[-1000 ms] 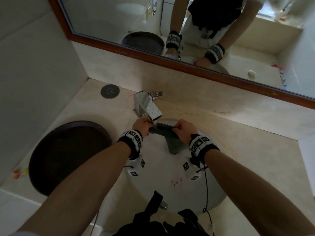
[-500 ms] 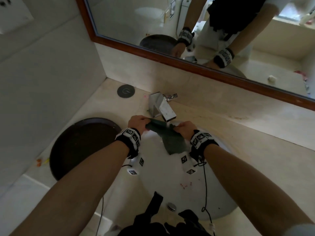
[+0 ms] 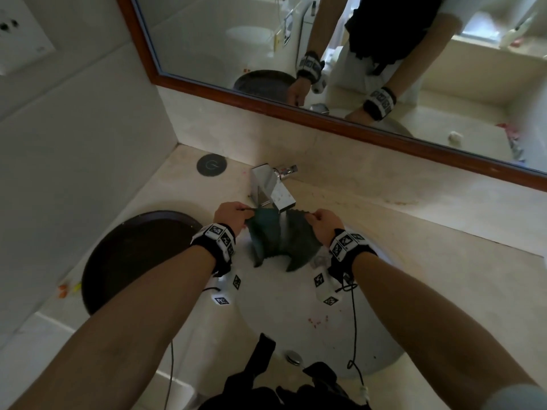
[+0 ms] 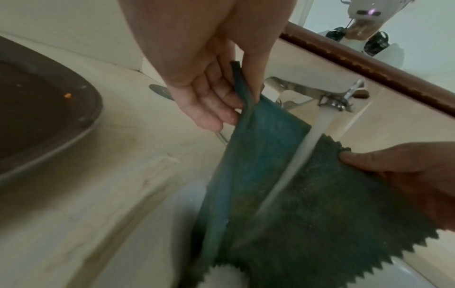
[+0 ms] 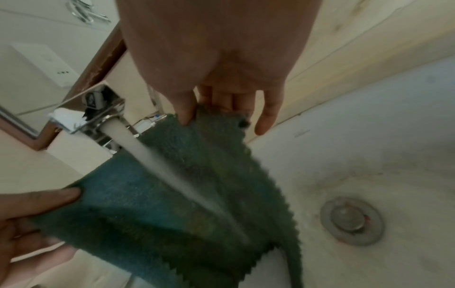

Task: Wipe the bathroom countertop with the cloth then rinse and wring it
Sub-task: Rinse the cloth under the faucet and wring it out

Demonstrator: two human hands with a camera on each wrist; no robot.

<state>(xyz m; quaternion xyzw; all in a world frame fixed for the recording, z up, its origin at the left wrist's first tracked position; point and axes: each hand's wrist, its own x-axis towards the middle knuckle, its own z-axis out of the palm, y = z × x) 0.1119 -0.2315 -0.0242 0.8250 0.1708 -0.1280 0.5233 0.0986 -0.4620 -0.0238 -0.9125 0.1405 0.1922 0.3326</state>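
Currently rinsing: cloth (image 3: 276, 241) hanging spread between left hand (image 3: 232, 213) and right hand (image 3: 324, 222), each pinching an upper corner, water (image 4: 290, 165) from tap (image 3: 273, 190) running down its middle. Wiping of worktop (image 3: 414, 232) judged finished; wringing remaining. Versus earlier frames: cloth stretching wider, no longer bunching.

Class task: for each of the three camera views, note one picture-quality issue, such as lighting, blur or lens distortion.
Head view: wide-angle lens bends the brown wooden mirror frame; dim, flat light. Left wrist view: the white water stream smears into a streak; the round dark brown tray looks soft and stretched. Right wrist view: the dark green zigzag-edged cloth blurs at its right edge; the right hand looms oversized.
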